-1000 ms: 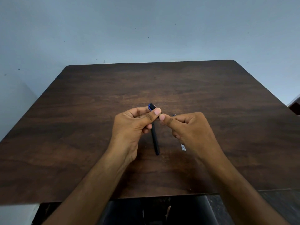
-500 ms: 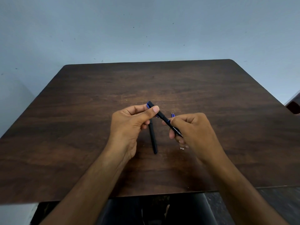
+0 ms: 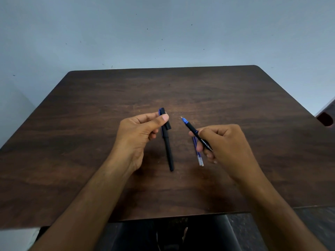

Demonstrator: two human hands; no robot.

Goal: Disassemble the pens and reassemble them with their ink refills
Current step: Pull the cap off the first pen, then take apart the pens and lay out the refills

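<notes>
My left hand (image 3: 139,134) pinches a black pen cap with a blue clip (image 3: 164,118) between thumb and forefinger. My right hand (image 3: 224,144) grips the uncapped black pen body (image 3: 194,132), its blue tip pointing up and to the left. A second black capped pen (image 3: 168,151) lies on the dark wooden table (image 3: 90,142) between my hands, partly behind the cap. Two blue ink refills (image 3: 198,156) lie side by side on the table just under my right fingers.
The table's near edge (image 3: 163,218) runs across the bottom, with dark floor and my legs below it. A pale wall rises behind the far edge. A dark reddish object (image 3: 326,118) shows at the right border.
My hands have pulled apart. The cap came off the pen: the left hand kept the cap, the right hand drew the pen body away to the right.
</notes>
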